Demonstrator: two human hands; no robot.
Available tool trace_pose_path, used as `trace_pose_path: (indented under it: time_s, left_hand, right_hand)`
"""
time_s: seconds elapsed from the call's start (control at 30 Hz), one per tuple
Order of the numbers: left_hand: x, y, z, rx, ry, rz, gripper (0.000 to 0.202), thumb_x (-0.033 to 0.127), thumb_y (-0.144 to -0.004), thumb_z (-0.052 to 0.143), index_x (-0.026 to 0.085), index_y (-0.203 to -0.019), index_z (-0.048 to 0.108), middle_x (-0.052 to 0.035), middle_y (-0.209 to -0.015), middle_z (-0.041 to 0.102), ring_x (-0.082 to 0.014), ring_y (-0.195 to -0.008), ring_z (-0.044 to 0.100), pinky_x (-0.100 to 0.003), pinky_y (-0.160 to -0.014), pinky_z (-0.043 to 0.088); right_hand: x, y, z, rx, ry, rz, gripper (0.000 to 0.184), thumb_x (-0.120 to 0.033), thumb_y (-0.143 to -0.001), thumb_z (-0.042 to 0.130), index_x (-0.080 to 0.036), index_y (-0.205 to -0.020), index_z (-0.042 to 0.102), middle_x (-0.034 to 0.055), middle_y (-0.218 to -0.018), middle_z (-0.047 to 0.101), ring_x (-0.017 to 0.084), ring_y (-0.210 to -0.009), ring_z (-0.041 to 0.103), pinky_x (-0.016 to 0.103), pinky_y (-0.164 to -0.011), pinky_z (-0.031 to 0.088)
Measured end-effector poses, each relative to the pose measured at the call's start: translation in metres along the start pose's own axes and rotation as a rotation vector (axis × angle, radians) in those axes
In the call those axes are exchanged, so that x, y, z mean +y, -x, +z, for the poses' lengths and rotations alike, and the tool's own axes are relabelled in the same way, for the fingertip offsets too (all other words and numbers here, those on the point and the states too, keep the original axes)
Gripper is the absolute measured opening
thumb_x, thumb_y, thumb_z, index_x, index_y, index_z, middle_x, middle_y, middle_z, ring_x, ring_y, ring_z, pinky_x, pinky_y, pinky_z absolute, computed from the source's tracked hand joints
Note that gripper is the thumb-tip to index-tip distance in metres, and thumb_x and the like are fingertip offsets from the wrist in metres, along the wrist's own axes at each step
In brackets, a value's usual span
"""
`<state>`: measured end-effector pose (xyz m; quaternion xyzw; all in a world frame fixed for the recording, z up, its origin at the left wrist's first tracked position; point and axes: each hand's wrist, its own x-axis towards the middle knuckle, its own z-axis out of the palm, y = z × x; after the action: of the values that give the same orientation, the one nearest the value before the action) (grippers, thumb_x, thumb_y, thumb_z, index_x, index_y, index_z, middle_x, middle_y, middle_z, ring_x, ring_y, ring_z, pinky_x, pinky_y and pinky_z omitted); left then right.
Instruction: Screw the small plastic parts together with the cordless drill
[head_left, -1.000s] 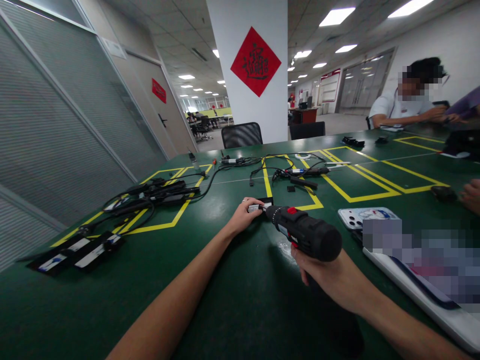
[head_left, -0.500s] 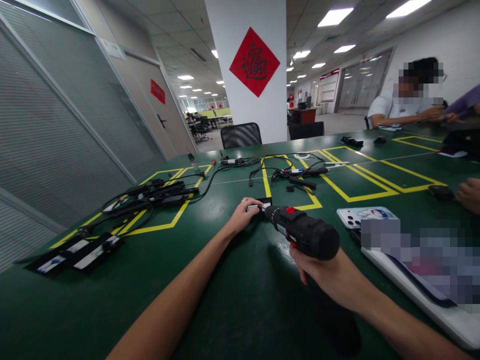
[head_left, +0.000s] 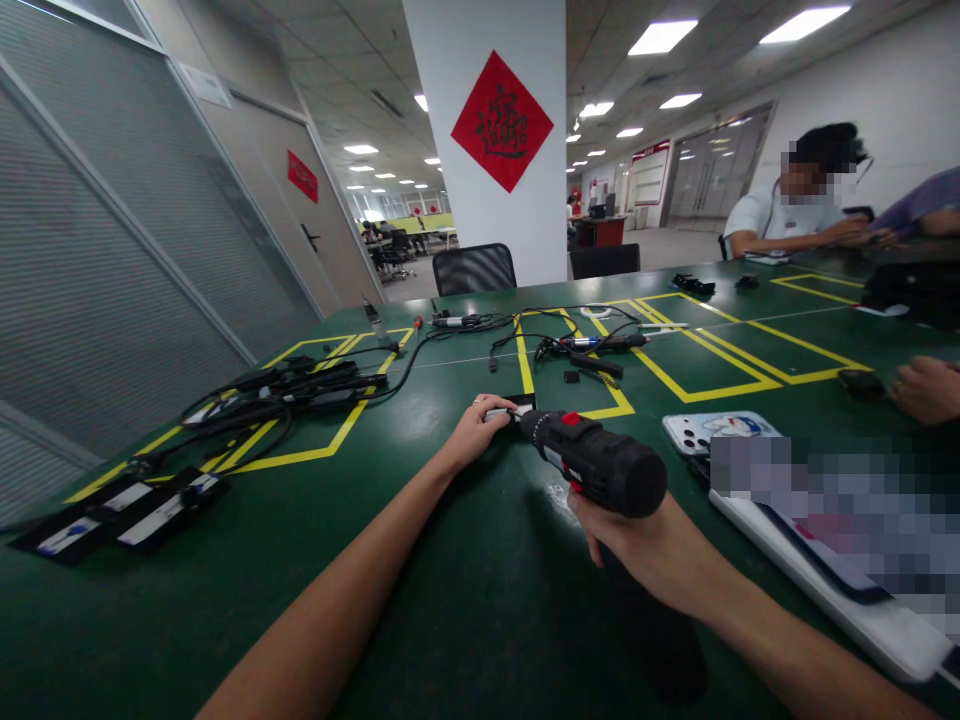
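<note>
My right hand (head_left: 634, 545) is wrapped round the grip of a black cordless drill (head_left: 592, 455) with red details. The drill's chuck points away from me and to the left. Its tip meets a small black-and-white piece (head_left: 526, 402) lying on the green table (head_left: 442, 600). My left hand (head_left: 476, 432) pinches that piece from the left, with a ring on one finger. The fingers and the drill cover most of the piece, so its kind cannot be made out.
Black cables and adapters (head_left: 322, 385) lie in a yellow-taped area on the left, near flat black-and-white pieces (head_left: 161, 512). Beyond my hands are a pen-like tool (head_left: 600, 343) and cables. A phone (head_left: 720, 425) lies on the right. A co-worker's hand (head_left: 926, 388) rests at the right edge.
The view has shifted slightly, so the scene sits a little further left. Both hands keep their hold, and the drill tip stays at the small piece.
</note>
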<state>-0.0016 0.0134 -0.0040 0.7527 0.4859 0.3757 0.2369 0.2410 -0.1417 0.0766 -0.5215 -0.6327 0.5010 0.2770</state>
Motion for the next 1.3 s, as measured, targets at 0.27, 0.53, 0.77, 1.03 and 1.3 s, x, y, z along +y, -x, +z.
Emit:
trace_pose_path:
  time_s: [0.27, 0.53, 0.77, 1.03, 1.3]
  left_hand:
    - [-0.0017, -0.0016, 0.0002, -0.005, 0.004, -0.017, 0.024, 0.025, -0.079, 0.046, 0.021, -0.095, 0.063, -0.0037, -0.101, 0.054, -0.018, -0.102, 0.049, -0.033, -0.098, 0.035]
    - [-0.0017, -0.001, 0.0002, 0.014, 0.018, -0.027, 0.027, 0.032, -0.081, 0.046, 0.02, -0.096, 0.065, -0.0043, -0.104, 0.054, -0.018, -0.104, 0.049, -0.033, -0.099, 0.034]
    - [-0.0025, -0.0016, 0.0024, 0.045, 0.008, -0.015, 0.026, 0.031, -0.081, 0.046, 0.019, -0.094, 0.066, -0.0052, -0.101, 0.056, -0.0181, -0.101, 0.051, -0.033, -0.097, 0.037]
    - [-0.0018, -0.0014, 0.0028, 0.058, -0.023, -0.004, 0.025, 0.027, -0.08, 0.046, 0.019, -0.094, 0.066, -0.0047, -0.1, 0.057, -0.0176, -0.099, 0.052, -0.032, -0.095, 0.038]
    - [0.0013, 0.0003, 0.0033, 0.075, -0.041, -0.001, 0.024, 0.025, -0.08, 0.046, 0.019, -0.093, 0.066, -0.0047, -0.099, 0.057, -0.0175, -0.097, 0.052, -0.032, -0.094, 0.039]
  right_hand:
    - [0.0001, 0.0014, -0.0009, 0.036, -0.044, 0.002, 0.03, -0.034, -0.081, 0.054, -0.015, -0.103, 0.05, -0.0044, -0.057, 0.054, 0.009, -0.048, 0.051, 0.021, -0.044, 0.04]
    - [-0.0015, 0.0011, -0.0002, 0.027, -0.061, -0.037, 0.045, -0.032, -0.081, 0.054, -0.016, -0.12, 0.041, -0.0048, -0.06, 0.054, 0.01, -0.049, 0.052, 0.021, -0.045, 0.041]
    - [-0.0033, 0.0032, 0.0002, 0.046, -0.057, -0.045, 0.036, -0.032, -0.081, 0.054, -0.016, -0.113, 0.048, -0.0047, -0.057, 0.054, 0.01, -0.047, 0.049, 0.021, -0.044, 0.039]
    - [-0.0004, 0.002, 0.0007, 0.033, -0.088, -0.023, 0.041, -0.035, -0.082, 0.053, -0.014, -0.117, 0.046, -0.0038, -0.058, 0.055, 0.01, -0.049, 0.05, 0.021, -0.047, 0.041]
    - [-0.0022, 0.0048, 0.0014, 0.021, -0.048, -0.081, 0.021, -0.035, -0.082, 0.051, -0.017, -0.076, 0.06, -0.0017, -0.057, 0.055, 0.011, -0.05, 0.05, 0.022, -0.047, 0.042]
